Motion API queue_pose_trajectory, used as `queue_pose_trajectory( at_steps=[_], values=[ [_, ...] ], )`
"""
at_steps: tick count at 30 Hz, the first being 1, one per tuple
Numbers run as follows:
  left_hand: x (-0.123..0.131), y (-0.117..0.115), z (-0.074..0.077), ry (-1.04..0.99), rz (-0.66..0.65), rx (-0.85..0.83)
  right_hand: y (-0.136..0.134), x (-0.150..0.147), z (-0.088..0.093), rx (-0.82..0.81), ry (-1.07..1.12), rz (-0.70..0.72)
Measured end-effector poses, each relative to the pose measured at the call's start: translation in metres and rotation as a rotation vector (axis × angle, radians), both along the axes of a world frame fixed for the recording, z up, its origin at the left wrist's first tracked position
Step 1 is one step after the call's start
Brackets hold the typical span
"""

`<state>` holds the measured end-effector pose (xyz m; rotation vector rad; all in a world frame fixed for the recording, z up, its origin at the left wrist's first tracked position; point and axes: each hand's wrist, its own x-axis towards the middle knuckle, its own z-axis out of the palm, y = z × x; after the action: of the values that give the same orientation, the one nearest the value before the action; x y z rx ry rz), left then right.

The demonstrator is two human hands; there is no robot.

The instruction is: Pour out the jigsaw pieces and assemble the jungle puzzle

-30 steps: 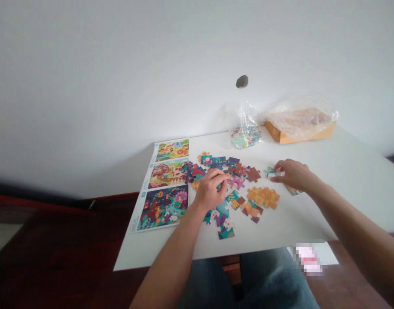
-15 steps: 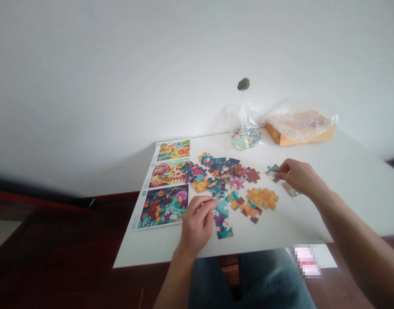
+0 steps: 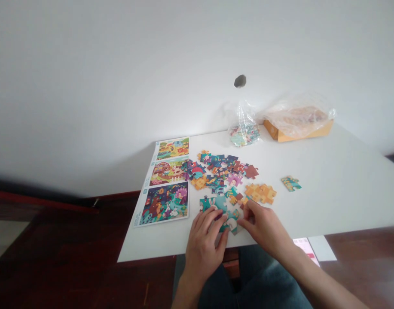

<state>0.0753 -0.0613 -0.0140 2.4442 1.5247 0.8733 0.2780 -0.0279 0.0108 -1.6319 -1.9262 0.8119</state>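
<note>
You look to be at an early stage: one small patch is coming together, and most of what shows lies unmatched. That rabbit section [image 3: 220, 201], teal with white rabbits, sits under and just beyond the fingertips of your left hand [image 3: 205, 240], which lies over its near edge, fingers loosely bent, thumb a little apart — steadying it, by the look of things, rather than lifting anything. Your right hand [image 3: 263, 223] has its thumb and forefinger near together at the section's right edge, beside a teal-and-white piece [image 3: 232, 222]; whether they pinch that piece or only press it, you can't tell from here, nor whether its tabs are fully seated.

Just beyond your right fingertips lies a yellow group [image 3: 261, 193] that seems to be joined, though apart from the rabbits. What is left is plainer: a loose pile [image 3: 221, 167] of overlapping pieces beyond both hands, and a single loose piece [image 3: 291, 183] well off to the right beyond your right hand. The picture sheet [image 3: 166, 204] lies to the left of your left hand, its nearest scene showing the same rabbits. Farthest out, beyond your right hand — a clear bag [image 3: 244, 134] holds more pieces.
</note>
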Motion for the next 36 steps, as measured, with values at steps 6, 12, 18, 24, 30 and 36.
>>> queue_pose_trajectory(
  at_steps=[6, 12, 18, 24, 30, 36],
  values=[
    [0.0, 0.0, -0.003, -0.024, 0.017, -0.001, 0.001, 0.015, -0.004, 0.036, -0.168, -0.039],
    [0.003, 0.001, -0.002, -0.06, 0.022, 0.007, -0.003, 0.026, -0.006, 0.297, -0.102, 0.17],
    [0.002, 0.0, -0.002, -0.031, 0.003, -0.004, 0.004, 0.031, -0.006, 0.403, -0.08, 0.365],
    [0.003, -0.001, -0.004, -0.05, 0.028, 0.033, 0.008, 0.03, -0.008, 0.447, -0.042, 0.368],
    [0.005, 0.0, -0.005, -0.064, 0.038, 0.048, 0.004, 0.03, -0.01, 0.484, -0.048, 0.374],
    [0.006, 0.002, -0.004, -0.086, 0.049, 0.061, 0.005, 0.025, -0.013, 0.494, -0.102, 0.39]
  ],
)
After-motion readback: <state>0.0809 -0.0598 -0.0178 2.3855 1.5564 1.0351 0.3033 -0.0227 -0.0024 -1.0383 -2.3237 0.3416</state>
